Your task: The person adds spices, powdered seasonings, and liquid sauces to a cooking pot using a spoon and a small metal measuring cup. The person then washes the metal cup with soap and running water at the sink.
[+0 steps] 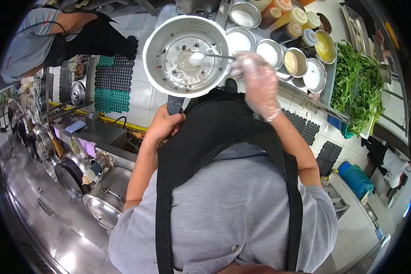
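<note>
My left hand [165, 122] is wrapped round the black handle [175, 105] of a large metal pot [150, 68]. Star anise and small dark bits lie in clear liquid at the pot's bottom. In a clear plastic glove, my right hand [256, 77] holds a metal spoon [217, 56] at the pot's right rim. The spoon's bowl, heaped with something white, is over the inside of the pot. Just right of my right hand are metal bowls of white contents, the nearest being a white-filled bowl [238, 42], and one bowl [295, 63] of pale yellowish powder.
Squeeze bottles [298, 16] and a bowl of yellow contents [325, 47] stand at the upper right, beside a tray of leafy greens [358, 86]. A person [55, 39] is at the upper left, another [392, 166] at the far right. Pans and a lidded pot [106, 196] are at left.
</note>
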{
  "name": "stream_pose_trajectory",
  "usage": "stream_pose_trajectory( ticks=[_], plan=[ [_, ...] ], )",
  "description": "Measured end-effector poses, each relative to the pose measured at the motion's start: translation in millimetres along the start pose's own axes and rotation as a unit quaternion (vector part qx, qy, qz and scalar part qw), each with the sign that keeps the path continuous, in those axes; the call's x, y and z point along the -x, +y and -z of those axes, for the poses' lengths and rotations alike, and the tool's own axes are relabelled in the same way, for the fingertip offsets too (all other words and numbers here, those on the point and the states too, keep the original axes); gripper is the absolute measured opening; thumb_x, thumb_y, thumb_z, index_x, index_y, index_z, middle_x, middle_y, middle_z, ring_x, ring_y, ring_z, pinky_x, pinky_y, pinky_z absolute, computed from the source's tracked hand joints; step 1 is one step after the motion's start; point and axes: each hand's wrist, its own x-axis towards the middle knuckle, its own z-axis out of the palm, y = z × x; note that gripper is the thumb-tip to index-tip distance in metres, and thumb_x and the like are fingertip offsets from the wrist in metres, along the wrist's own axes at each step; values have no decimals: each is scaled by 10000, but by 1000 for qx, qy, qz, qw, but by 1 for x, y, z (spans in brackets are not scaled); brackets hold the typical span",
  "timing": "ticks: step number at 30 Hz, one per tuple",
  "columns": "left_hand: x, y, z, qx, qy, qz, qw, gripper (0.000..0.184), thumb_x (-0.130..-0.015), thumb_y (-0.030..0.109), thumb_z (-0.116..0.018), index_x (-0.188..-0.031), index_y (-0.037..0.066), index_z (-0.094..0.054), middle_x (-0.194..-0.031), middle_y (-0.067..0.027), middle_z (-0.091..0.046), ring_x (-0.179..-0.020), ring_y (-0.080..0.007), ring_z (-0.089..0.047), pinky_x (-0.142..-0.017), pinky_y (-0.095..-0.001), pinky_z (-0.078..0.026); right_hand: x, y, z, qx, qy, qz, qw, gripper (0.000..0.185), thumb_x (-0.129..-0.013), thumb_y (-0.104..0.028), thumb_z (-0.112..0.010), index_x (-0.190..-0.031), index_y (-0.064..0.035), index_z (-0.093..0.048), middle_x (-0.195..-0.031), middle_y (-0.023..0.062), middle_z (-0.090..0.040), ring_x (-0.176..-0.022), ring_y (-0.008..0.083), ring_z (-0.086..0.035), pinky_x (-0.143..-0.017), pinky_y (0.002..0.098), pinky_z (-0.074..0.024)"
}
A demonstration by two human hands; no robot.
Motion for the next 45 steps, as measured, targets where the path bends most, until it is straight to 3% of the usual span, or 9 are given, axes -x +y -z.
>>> stream_pose_trajectory(
  ticks=[1,3,5,7,9,13,15,32,45],
  plan=[
    [1,1,-1,2,3,0,1000,132,-911,94,-748,-974,47,-643,-742,20,-595,-595,-87,-533,-538,-275,-393,-2,-2,-1,-1,-4,1,1000,284,-1075,-137,-691,-1317,10,-664,-936,121,-768,-800,204,-751,-734,339,-630],
    [3,4,-1,-4,5,5,1000,123,-913,96,-739,-969,49,-640,-728,15,-592,-569,-93,-524,-516,-275,-383,-9,-14,0,285,-140,409,856,363,-999,-58,-763,-1345,-1,-670,-1002,136,-780,-843,259,-772,-802,348,-651],
    [2,6,-2,-3,0,6,1000,121,-914,98,-734,-973,47,-642,-735,14,-597,-581,-92,-532,-526,-276,-391,4,-38,14,271,-132,416,858,457,-921,7,-811,-1355,0,-669,-1088,170,-771,-879,306,-774,-841,372,-655],
    [-2,3,-3,-4,-12,6,1000,119,-915,99,-730,-978,46,-644,-741,13,-602,-593,-91,-540,-535,-278,-398,16,-67,40,293,-30,371,881,353,-977,-24,-782,-1317,11,-694,-1108,153,-779,-909,248,-771,-857,373,-648],
    [-6,-7,-2,19,17,-39,999,132,-917,67,-724,-980,32,-613,-667,-1,-587,-505,-105,-547,-451,-293,-412,25,-77,57,45,77,166,982,242,-1055,-85,-720,-1274,19,-727,-1032,127,-793,-908,205,-761,-849,348,-632],
    [-15,-10,4,12,2,-59,998,114,-913,64,-726,-968,34,-631,-688,8,-591,-507,-95,-537,-455,-288,-406,15,-20,120,260,184,9,948,272,-1138,-149,-595,-1274,48,-725,-1029,135,-802,-891,133,-738,-807,283,-596],
    [-14,-5,5,-8,21,-53,998,98,-910,65,-725,-943,36,-637,-693,11,-594,-503,-92,-525,-456,-278,-396,15,27,129,106,237,-70,963,275,-1142,-152,-596,-1296,49,-704,-1011,117,-793,-861,122,-730,-786,266,-594],
    [-7,10,3,-26,33,-30,999,138,-911,80,-724,-984,21,-622,-676,-8,-572,-462,-112,-519,-417,-289,-383,13,147,148,-307,344,-196,865,272,-1101,-152,-622,-1253,73,-645,-946,156,-716,-750,213,-680,-675,366,-614],
    [-5,15,4,-35,39,-33,998,120,-905,75,-724,-962,21,-633,-677,-8,-592,-473,-107,-532,-432,-281,-396,14,109,151,-177,357,-148,905,273,-1104,-160,-624,-1249,62,-689,-892,97,-716,-722,162,-661,-669,330,-594]
  ],
)
